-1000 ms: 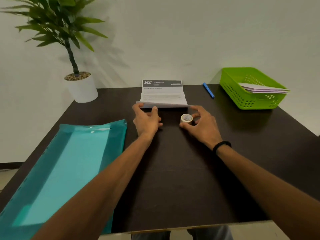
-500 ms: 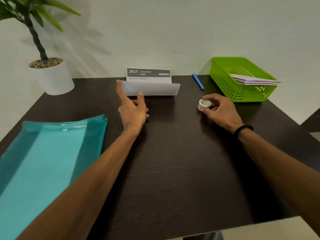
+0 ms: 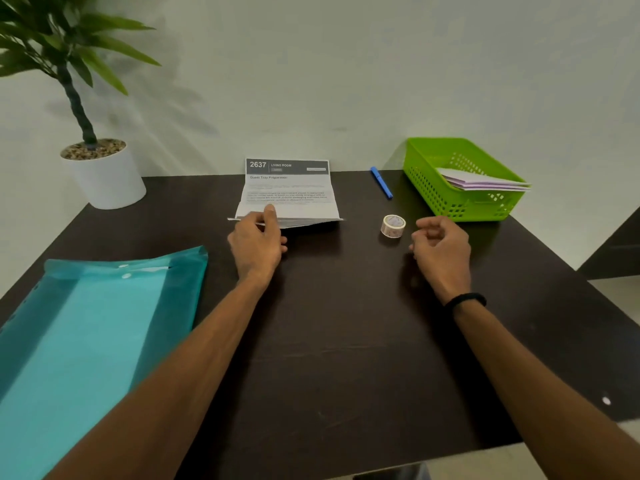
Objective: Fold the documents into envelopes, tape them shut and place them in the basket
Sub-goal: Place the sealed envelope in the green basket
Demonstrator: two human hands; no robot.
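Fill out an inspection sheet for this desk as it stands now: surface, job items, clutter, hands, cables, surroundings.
Surface: dark table, a few faint scuffs.
Job's things: printed document partly folded at the far edge; tape roll standing free on the table; green basket holding folded papers.
Clutter: blue pen beside the basket; teal folder at the left edge.
Hands: left hand pinches the document's near fold, thumb on top; right hand loosely curled, holding nothing, just right of the tape.
Cables: nothing seen.
Surroundings: potted plant at the far left corner; plain wall behind.
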